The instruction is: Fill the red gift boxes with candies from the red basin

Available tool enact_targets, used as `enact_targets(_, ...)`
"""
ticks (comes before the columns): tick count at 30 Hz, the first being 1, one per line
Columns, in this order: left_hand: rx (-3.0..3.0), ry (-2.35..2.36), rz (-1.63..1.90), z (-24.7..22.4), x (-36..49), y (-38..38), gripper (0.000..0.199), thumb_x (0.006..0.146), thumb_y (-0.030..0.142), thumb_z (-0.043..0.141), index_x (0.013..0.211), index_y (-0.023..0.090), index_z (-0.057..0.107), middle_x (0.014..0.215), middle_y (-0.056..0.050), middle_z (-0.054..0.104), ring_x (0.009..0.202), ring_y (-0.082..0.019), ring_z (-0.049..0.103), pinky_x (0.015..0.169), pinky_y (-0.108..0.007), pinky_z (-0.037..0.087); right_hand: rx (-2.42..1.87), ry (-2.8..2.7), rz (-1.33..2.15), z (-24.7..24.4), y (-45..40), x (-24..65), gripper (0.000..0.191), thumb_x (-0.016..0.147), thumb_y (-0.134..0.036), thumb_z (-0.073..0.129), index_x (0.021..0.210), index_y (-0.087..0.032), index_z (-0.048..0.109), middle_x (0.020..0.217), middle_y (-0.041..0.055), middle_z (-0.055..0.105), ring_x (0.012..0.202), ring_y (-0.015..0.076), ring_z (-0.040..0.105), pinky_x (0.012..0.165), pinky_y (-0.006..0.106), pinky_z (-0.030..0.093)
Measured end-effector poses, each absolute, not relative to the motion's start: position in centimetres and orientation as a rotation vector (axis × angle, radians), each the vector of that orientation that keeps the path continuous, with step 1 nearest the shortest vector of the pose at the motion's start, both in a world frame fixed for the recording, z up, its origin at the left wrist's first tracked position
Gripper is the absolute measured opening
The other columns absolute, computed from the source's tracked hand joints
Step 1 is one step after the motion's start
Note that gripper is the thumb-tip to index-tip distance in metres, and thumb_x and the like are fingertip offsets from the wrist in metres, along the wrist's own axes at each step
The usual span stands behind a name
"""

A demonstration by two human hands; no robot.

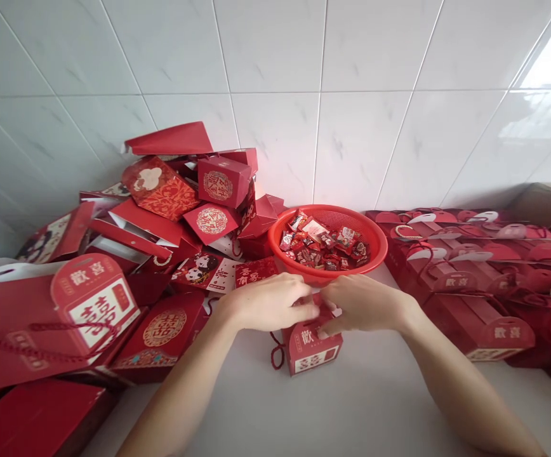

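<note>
A small red gift box (317,348) with gold characters and a cream panel stands upright on the pale table in front of me. My left hand (272,302) grips its top from the left, fingers curled and pinched. From the other side my right hand (365,302) closes on the upper flaps, its thumb against the rounded front flap. Both hands hide most of the top and the far side. A dark red cord (277,351) loops out at the box's left. Just behind the hands sits a red plastic basket (377,244) with wrapped sweets (325,241) in it.
At left, a tall loose pile of red boxes (164,325) leans towards the white tiled wall (275,51). Closed red boxes (478,327) stand in rows at right, some with cord handles. A brown carton (542,206) is in the far right corner.
</note>
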State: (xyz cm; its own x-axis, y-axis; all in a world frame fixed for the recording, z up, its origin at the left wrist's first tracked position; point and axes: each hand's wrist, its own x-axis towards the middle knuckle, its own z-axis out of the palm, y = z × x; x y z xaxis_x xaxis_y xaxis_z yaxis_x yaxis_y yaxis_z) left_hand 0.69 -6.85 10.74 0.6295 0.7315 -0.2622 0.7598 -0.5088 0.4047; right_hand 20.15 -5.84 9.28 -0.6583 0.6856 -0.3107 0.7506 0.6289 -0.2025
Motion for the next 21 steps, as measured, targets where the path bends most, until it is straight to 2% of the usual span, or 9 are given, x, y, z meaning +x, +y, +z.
enact_targets(3,2.330,1.251,-0.207,10.5,0.8,-7.0,0.028,0.080,0.046,0.070,0.093,0.021,0.067,0.108,-0.006,0.063,0.095,-0.024,0.065,0.072,-0.030,0.043,1.176,2.591,-0.538,9.3,-5.6,20.4,0.041,0.086,-0.052,0.066,0.064,-0.017,0.061,0.059,0.0007,0.056,0.055,0.0137,0.047,0.053,0.027,0.029)
enact_targets(5,2.297,1.317,-0.242,10.3,0.8,-7.0,0.034,0.075,0.046,0.075,0.099,0.023,0.067,0.109,-0.005,0.062,0.099,-0.026,0.064,0.073,-0.030,0.044,1.094,2.570,-0.613,9.5,-5.2,20.6,0.043,0.086,-0.047,0.065,0.057,-0.017,0.055,0.054,-0.0009,0.052,0.051,0.0114,0.042,0.051,0.027,0.027)
enact_targets(7,2.275,1.375,-0.239,10.1,0.7,-7.0,0.042,0.073,0.050,0.076,0.105,0.023,0.066,0.113,-0.006,0.062,0.105,-0.028,0.063,0.076,-0.031,0.045,1.003,2.556,-0.711,9.5,-4.8,20.8,0.044,0.085,-0.045,0.065,0.054,-0.017,0.052,0.054,-0.0017,0.052,0.050,0.0098,0.042,0.050,0.027,0.026)
enact_targets(10,2.264,1.415,-0.251,10.1,0.4,-6.8,0.049,0.073,0.053,0.075,0.111,0.024,0.064,0.119,-0.008,0.062,0.112,-0.031,0.060,0.080,-0.033,0.046,0.943,2.545,-0.816,9.3,-4.0,21.0,0.042,0.083,-0.048,0.069,0.058,-0.016,0.057,0.062,-0.0007,0.060,0.056,0.0100,0.049,0.051,0.025,0.029)
enact_targets(13,2.253,1.382,-0.284,10.0,0.2,-6.5,0.048,0.074,0.052,0.073,0.110,0.023,0.063,0.119,-0.008,0.063,0.112,-0.030,0.059,0.080,-0.033,0.045,0.919,2.536,-0.850,8.8,-3.2,21.2,0.041,0.079,-0.050,0.074,0.062,-0.014,0.063,0.066,0.0001,0.064,0.060,0.0112,0.054,0.052,0.024,0.030)
enact_targets(16,2.224,1.337,-0.314,9.8,0.2,-5.9,0.050,0.073,0.053,0.074,0.112,0.023,0.061,0.119,-0.008,0.062,0.108,-0.028,0.060,0.079,-0.032,0.045,0.900,2.501,-0.932,8.6,-2.7,21.3,0.038,0.076,-0.049,0.076,0.065,-0.014,0.067,0.063,-0.0006,0.064,0.057,0.0107,0.052,0.051,0.023,0.031)
enact_targets(18,2.218,1.314,-0.320,9.7,0.1,-5.5,0.053,0.072,0.052,0.076,0.114,0.024,0.061,0.120,-0.007,0.062,0.107,-0.028,0.060,0.080,-0.031,0.045,0.889,2.497,-1.033,8.6,-2.5,21.4,0.033,0.074,-0.044,0.078,0.067,-0.014,0.068,0.063,-0.0013,0.063,0.056,0.0105,0.052,0.051,0.023,0.033)
enact_targets(21,2.216,1.287,-0.297,9.5,0.1,-5.1,0.056,0.071,0.053,0.077,0.116,0.024,0.061,0.122,-0.007,0.062,0.109,-0.029,0.060,0.084,-0.032,0.045,0.879,2.593,-1.146,8.8,-2.6,21.7,0.018,0.070,-0.028,0.078,0.068,-0.014,0.066,0.067,-0.0020,0.063,0.061,0.0109,0.055,0.056,0.022,0.037)
